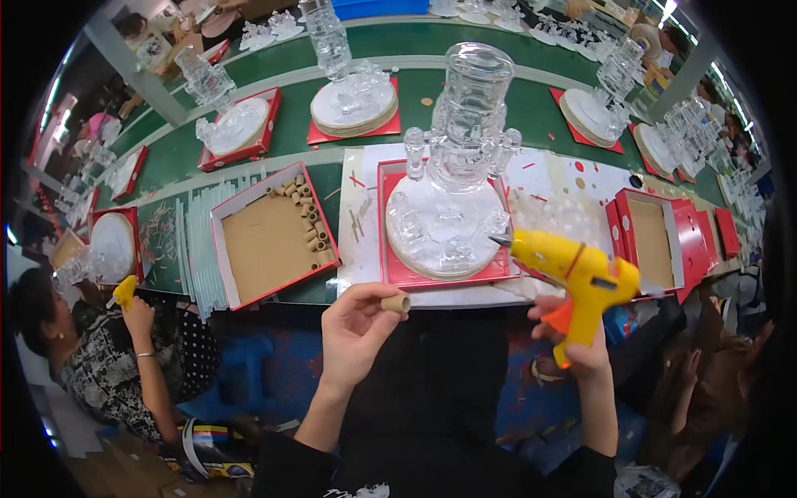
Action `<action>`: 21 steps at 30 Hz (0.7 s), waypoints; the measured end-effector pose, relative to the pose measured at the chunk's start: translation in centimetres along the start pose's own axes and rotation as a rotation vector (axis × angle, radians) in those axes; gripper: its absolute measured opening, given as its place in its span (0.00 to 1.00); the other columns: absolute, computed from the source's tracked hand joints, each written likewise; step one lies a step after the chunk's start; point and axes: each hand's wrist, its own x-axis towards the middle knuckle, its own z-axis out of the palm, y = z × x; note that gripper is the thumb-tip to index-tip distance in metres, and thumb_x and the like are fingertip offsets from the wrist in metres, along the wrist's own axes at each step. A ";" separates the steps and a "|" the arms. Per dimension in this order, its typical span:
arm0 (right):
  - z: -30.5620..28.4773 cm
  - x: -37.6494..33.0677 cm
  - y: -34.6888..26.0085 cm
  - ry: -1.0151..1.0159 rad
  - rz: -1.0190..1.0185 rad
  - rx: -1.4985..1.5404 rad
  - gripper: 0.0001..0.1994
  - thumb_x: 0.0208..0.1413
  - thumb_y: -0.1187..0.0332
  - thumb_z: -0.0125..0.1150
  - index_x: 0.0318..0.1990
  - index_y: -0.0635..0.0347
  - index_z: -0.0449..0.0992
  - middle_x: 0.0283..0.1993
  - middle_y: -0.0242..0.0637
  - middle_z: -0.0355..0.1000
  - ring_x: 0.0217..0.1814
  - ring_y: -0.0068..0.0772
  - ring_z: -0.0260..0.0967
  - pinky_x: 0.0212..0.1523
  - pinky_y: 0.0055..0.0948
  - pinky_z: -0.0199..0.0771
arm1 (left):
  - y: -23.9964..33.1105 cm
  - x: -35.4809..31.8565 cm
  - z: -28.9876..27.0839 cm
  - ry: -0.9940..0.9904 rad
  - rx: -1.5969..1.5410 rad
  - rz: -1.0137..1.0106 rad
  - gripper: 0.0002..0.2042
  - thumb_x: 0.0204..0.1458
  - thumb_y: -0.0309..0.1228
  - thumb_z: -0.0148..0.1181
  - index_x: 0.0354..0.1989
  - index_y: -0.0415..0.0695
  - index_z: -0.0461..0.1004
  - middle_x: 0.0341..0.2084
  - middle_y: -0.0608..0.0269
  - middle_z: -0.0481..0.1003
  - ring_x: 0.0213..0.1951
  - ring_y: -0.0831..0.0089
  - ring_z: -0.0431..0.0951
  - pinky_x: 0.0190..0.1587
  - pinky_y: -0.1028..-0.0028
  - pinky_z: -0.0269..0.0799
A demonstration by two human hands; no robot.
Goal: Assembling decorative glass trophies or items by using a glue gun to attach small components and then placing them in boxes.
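Between the thumb and fingers of my left hand [355, 332] is a short brown cardboard tube [397, 305], its hollow end toward the right. My right hand [585, 353] grips a yellow glue gun [573, 274] with an orange trigger, its dark nozzle pointing left. The nozzle is close to the right side of a white round base [444, 261] carrying small clear pieces. That base sits in a red tray [394, 270] at the table's near edge. A tall clear plastic tower [471, 108] rises from it.
Left of the tray, a cardboard box [257, 249] contains several brown tubes. Clear glue sticks [203, 241] lie beside it. An open red box [652, 241] stands on the right. Similar clear assemblies line the green table [282, 158]. At left, a co-worker [116, 365] holds another glue gun.
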 end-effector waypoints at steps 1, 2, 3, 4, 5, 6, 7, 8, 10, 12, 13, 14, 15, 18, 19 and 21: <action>0.5 -0.3 -0.5 -0.005 0.001 0.004 0.40 0.39 0.59 0.71 0.59 0.68 0.58 0.49 0.52 0.71 0.46 0.48 0.74 0.45 0.39 0.76 | 0.0 -0.1 0.2 -0.003 -0.004 0.020 0.12 0.53 0.18 0.57 0.46 0.33 0.72 0.37 0.56 0.75 0.38 0.73 0.77 0.44 0.75 0.74; 1.0 -0.9 -0.7 -0.042 0.044 0.004 0.40 0.39 0.60 0.71 0.59 0.68 0.58 0.46 0.51 0.72 0.45 0.47 0.74 0.45 0.39 0.76 | 0.0 -0.3 0.3 0.009 0.006 0.017 0.12 0.53 0.18 0.57 0.46 0.33 0.72 0.37 0.56 0.75 0.38 0.73 0.77 0.44 0.75 0.74; 1.3 -1.4 -0.8 -0.071 0.084 0.000 0.39 0.39 0.61 0.70 0.59 0.69 0.58 0.44 0.51 0.73 0.44 0.47 0.74 0.46 0.38 0.75 | -0.1 -0.3 0.6 -0.014 0.007 0.029 0.12 0.54 0.20 0.58 0.46 0.32 0.73 0.36 0.56 0.75 0.37 0.73 0.77 0.43 0.74 0.75; 1.5 -1.8 -0.7 -0.072 0.091 0.006 0.39 0.39 0.61 0.70 0.59 0.69 0.58 0.44 0.51 0.73 0.44 0.47 0.74 0.46 0.38 0.75 | 0.0 -0.3 0.6 -0.036 0.007 0.041 0.12 0.55 0.23 0.59 0.46 0.32 0.73 0.35 0.56 0.75 0.37 0.72 0.77 0.42 0.74 0.75; 1.7 -2.0 -0.6 -0.142 0.084 0.042 0.38 0.40 0.62 0.68 0.59 0.69 0.58 0.41 0.50 0.74 0.43 0.46 0.74 0.46 0.38 0.74 | -0.2 -0.1 0.2 -0.105 0.016 0.100 0.13 0.55 0.21 0.59 0.48 0.31 0.73 0.38 0.57 0.76 0.39 0.74 0.77 0.45 0.77 0.74; 1.9 -2.1 -0.6 -0.210 0.076 0.077 0.38 0.41 0.63 0.67 0.59 0.69 0.58 0.37 0.50 0.75 0.42 0.44 0.74 0.46 0.37 0.74 | -0.1 -0.2 0.1 -0.105 0.017 0.098 0.13 0.55 0.21 0.59 0.48 0.31 0.73 0.38 0.57 0.76 0.39 0.74 0.77 0.45 0.77 0.74; 2.7 -2.3 -0.6 -0.230 0.046 0.112 0.37 0.43 0.63 0.65 0.60 0.71 0.57 0.34 0.47 0.75 0.39 0.43 0.75 0.45 0.37 0.75 | -0.1 -0.4 0.1 -0.099 0.018 0.120 0.13 0.55 0.23 0.60 0.48 0.31 0.73 0.37 0.58 0.76 0.39 0.74 0.77 0.44 0.77 0.74; 2.8 -2.5 -0.5 -0.233 0.048 0.114 0.37 0.43 0.63 0.65 0.60 0.71 0.57 0.34 0.47 0.75 0.39 0.43 0.75 0.45 0.37 0.75 | -0.1 -0.5 0.0 -0.088 0.020 0.144 0.13 0.55 0.25 0.61 0.47 0.31 0.74 0.37 0.58 0.76 0.38 0.75 0.77 0.43 0.77 0.74; 2.9 -2.8 -0.6 -0.317 0.062 0.134 0.35 0.45 0.71 0.61 0.63 0.66 0.55 0.41 0.49 0.74 0.45 0.41 0.74 0.51 0.42 0.73 | 0.2 -0.7 0.4 -0.049 0.044 0.133 0.17 0.54 0.34 0.62 0.45 0.33 0.74 0.33 0.58 0.75 0.34 0.74 0.77 0.39 0.77 0.73; 3.6 -3.0 -0.8 -0.304 0.094 0.092 0.35 0.45 0.72 0.59 0.63 0.65 0.55 0.40 0.46 0.74 0.44 0.39 0.74 0.50 0.38 0.74 | 0.6 -0.7 0.9 -0.015 0.065 0.116 0.22 0.53 0.43 0.63 0.44 0.34 0.74 0.30 0.58 0.75 0.31 0.73 0.76 0.35 0.76 0.73; 3.6 -3.1 -0.5 -0.308 0.084 0.089 0.34 0.45 0.72 0.58 0.63 0.65 0.56 0.39 0.45 0.74 0.43 0.37 0.74 0.50 0.37 0.74 | 0.7 -0.8 1.2 -0.007 0.065 0.119 0.22 0.53 0.44 0.64 0.43 0.34 0.74 0.29 0.59 0.74 0.30 0.74 0.76 0.34 0.77 0.72; 3.7 -3.2 -0.3 -0.311 0.074 0.084 0.34 0.45 0.72 0.57 0.63 0.65 0.56 0.39 0.44 0.74 0.43 0.36 0.74 0.50 0.36 0.74 | 0.8 -0.7 1.3 -0.001 0.064 0.122 0.22 0.52 0.45 0.64 0.42 0.34 0.74 0.28 0.59 0.74 0.29 0.75 0.75 0.32 0.79 0.71; 3.7 -3.1 -0.3 -0.308 0.076 0.084 0.34 0.45 0.72 0.57 0.63 0.65 0.56 0.39 0.44 0.74 0.43 0.36 0.74 0.50 0.36 0.74 | 0.9 -0.8 1.1 -0.001 0.063 0.119 0.22 0.52 0.45 0.64 0.42 0.34 0.74 0.28 0.59 0.74 0.29 0.75 0.75 0.32 0.79 0.71; 3.9 -3.0 -0.3 -0.332 0.053 0.054 0.33 0.44 0.73 0.56 0.62 0.65 0.57 0.38 0.43 0.74 0.43 0.35 0.74 0.50 0.35 0.74 | 1.1 -0.9 0.3 -0.104 0.014 0.137 0.16 0.52 0.31 0.66 0.44 0.32 0.75 0.34 0.58 0.75 0.34 0.76 0.77 0.38 0.80 0.73; 4.0 -3.1 -0.1 -0.296 0.040 0.027 0.33 0.46 0.69 0.58 0.62 0.65 0.57 0.36 0.43 0.75 0.40 0.33 0.75 0.46 0.33 0.75 | 1.1 -0.9 0.2 -0.109 0.047 0.149 0.16 0.52 0.31 0.66 0.43 0.32 0.76 0.34 0.58 0.76 0.34 0.76 0.76 0.38 0.81 0.72; 4.3 -3.2 0.0 -0.267 0.028 0.001 0.33 0.47 0.65 0.60 0.62 0.66 0.57 0.34 0.43 0.75 0.36 0.32 0.75 0.42 0.31 0.76 | 1.3 -1.1 0.1 -0.106 0.084 0.164 0.15 0.52 0.31 0.66 0.42 0.32 0.76 0.34 0.58 0.76 0.34 0.77 0.76 0.37 0.81 0.71</action>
